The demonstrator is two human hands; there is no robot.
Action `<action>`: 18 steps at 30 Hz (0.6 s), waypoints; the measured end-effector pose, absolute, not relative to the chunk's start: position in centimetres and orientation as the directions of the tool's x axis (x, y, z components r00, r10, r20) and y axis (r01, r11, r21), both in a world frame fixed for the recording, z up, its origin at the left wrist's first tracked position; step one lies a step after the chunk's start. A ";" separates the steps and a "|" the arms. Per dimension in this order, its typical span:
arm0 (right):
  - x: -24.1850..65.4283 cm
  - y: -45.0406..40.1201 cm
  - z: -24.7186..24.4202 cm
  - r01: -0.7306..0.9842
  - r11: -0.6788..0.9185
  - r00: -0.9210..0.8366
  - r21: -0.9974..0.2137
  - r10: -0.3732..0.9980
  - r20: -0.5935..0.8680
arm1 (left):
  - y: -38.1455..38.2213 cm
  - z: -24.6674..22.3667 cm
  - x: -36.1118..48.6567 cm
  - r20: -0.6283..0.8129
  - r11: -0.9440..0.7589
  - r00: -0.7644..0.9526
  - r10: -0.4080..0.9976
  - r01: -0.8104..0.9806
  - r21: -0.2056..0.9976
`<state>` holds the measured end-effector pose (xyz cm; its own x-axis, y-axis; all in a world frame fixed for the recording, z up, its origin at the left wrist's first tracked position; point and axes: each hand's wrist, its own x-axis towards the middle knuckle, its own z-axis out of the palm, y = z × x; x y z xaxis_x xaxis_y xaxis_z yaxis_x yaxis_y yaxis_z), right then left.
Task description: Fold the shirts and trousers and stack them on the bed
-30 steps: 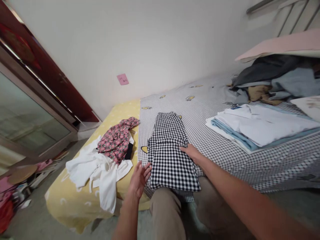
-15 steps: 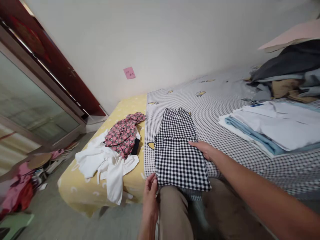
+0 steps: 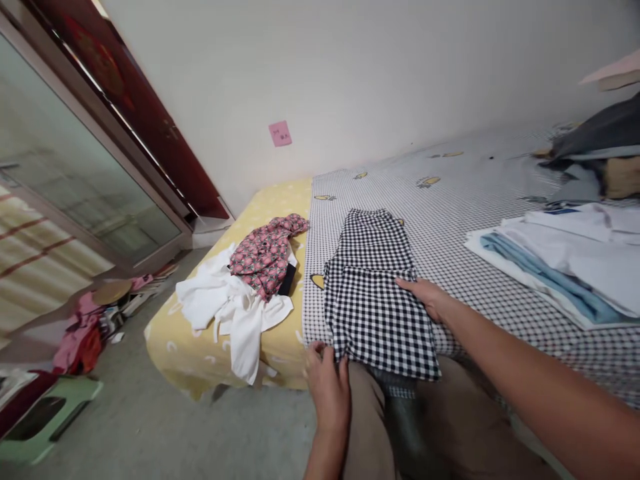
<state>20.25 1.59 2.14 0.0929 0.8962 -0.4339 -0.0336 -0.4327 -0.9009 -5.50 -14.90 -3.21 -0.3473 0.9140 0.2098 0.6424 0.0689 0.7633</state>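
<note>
A black-and-white checked garment (image 3: 383, 320) lies flat at the bed's near edge, its near part folded over so that a straight fold runs across its middle. My right hand (image 3: 425, 297) grips its right side at that fold, thumb on top and the other fingers mostly hidden. Down at the near left corner, my left hand (image 3: 327, 380) has its fingers curled around the cloth, with the corner between thumb and forefinger. To the left lie a pink flowered garment (image 3: 263, 257) and a crumpled white garment (image 3: 240, 320).
Folded white and light-blue clothes (image 3: 575, 267) are stacked on the checked bedsheet (image 3: 450, 220) at right. Behind them is a heap of dark clothes (image 3: 600, 137). A yellow cloth (image 3: 175, 347) covers the bed's left end. A green stool (image 3: 60, 420) stands on the floor.
The view has turned left, so everything sits further right. My left hand has turned and its thumb has moved in at the garment's corner. My right hand stays at the fold.
</note>
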 end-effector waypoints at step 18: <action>20.2 1.1 2.6 -0.039 -0.497 0.104 -0.867 0.861 -0.498 | -15.5 -4.3 -4.3 0.292 -0.020 -0.242 0.925 0.737 0.676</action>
<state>20.22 1.13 2.56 0.1038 0.8608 -0.4983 -0.0393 -0.4970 -0.8668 -4.31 -15.46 -4.27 -0.2423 0.9252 0.2921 0.7369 -0.0204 0.6757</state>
